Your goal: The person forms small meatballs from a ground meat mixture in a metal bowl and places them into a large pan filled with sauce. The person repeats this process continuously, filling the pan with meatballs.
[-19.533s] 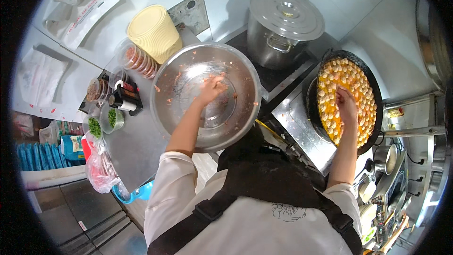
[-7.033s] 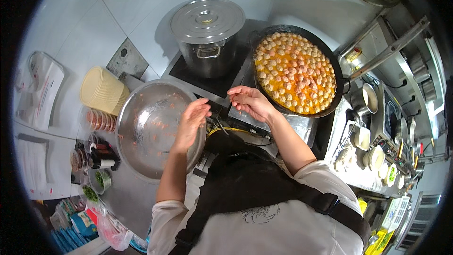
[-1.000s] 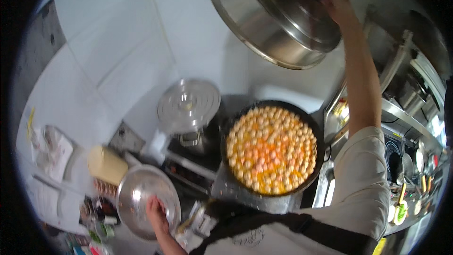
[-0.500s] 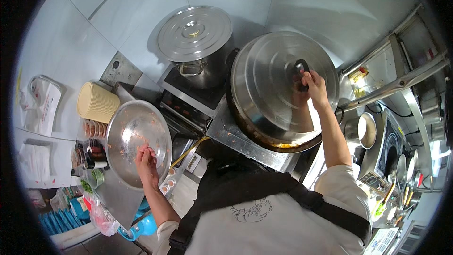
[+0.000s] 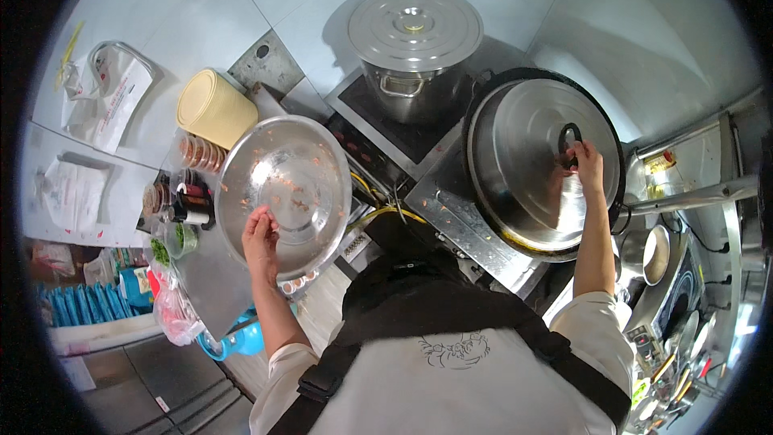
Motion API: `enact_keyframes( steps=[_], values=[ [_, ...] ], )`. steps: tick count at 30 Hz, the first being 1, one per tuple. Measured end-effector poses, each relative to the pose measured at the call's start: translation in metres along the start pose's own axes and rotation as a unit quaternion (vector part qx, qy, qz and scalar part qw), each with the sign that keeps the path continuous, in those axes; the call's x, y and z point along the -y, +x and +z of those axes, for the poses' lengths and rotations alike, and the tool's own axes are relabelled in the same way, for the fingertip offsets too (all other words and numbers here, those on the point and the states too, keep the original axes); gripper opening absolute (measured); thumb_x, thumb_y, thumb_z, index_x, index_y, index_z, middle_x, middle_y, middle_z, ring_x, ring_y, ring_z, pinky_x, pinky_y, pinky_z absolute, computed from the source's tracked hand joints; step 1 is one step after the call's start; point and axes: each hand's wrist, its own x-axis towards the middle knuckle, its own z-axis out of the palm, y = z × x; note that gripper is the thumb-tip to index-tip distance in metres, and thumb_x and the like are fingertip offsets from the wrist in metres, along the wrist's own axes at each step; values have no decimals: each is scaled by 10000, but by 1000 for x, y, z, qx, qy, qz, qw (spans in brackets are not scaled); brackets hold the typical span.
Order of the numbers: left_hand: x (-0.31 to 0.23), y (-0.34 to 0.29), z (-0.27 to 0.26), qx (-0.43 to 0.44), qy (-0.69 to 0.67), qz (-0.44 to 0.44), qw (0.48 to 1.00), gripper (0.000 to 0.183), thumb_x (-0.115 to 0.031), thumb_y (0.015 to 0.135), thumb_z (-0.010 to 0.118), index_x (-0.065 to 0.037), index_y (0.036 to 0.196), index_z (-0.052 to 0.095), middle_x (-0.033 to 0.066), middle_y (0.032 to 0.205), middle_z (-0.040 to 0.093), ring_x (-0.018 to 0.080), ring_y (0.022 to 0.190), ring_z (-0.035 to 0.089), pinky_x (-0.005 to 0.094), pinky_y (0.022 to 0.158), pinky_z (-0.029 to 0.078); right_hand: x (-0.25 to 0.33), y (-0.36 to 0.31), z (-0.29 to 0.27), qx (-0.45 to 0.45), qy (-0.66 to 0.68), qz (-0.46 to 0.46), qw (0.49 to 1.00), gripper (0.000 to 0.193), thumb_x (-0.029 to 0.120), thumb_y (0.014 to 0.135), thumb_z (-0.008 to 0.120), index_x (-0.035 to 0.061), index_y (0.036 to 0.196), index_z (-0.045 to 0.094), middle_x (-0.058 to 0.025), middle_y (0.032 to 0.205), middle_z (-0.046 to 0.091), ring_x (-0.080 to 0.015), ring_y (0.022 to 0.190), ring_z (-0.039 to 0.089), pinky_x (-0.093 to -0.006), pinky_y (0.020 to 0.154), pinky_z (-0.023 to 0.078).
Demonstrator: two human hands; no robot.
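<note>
My right hand [image 5: 585, 164] grips the black handle of a large round steel lid [image 5: 523, 141]. Under it is a wide dark-rimmed pan [image 5: 616, 130], its black rim showing along the far and right sides and a yellowish edge at the near side. The lid hides what the pan holds. On the left, my left hand [image 5: 262, 240] is over the near part of a wide steel bowl [image 5: 322, 163] with orange scraps stuck inside. Its fingers are curled together, and whatever they may hold is hidden.
Behind stands a lidded steel stockpot [image 5: 415, 72] on a cooktop. Beside the bowl are stacked cream containers [image 5: 216, 107], sauce cups [image 5: 201, 151], a dark bottle [image 5: 193, 197] and tubs of chopped greens [image 5: 183, 238]. A metal rail [image 5: 692, 195] and a saucepan [image 5: 644, 254] are at right.
The lid has come down flatter over the pan, uncovering its far rim. My left hand has moved leftward across the bowl. The whole view has shifted, so most things appear further right.
</note>
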Motion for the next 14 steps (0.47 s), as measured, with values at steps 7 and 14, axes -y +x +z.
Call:
enact_keyframes(
  steps=[7,14],
  values=[
    [-5,110,-149,-74,292,198,933,196,-135,860,579,-35,1029,573,38,904,599,108,731,533,242,631,436,113,-133,101,-26,-25,-103,994,393,254,815,645,43,1129,538,-117,914,604,-175,841,598,-295,720,489],
    [11,209,-207,35,540,154,827,469,-169,798,610,46,1203,509,224,1138,567,301,1045,550,386,927,409,205,-310,312,338,150,110,923,997,701,684,585,173,1439,204,-210,1443,251,-376,1282,339,-357,1068,287]
  ],
)
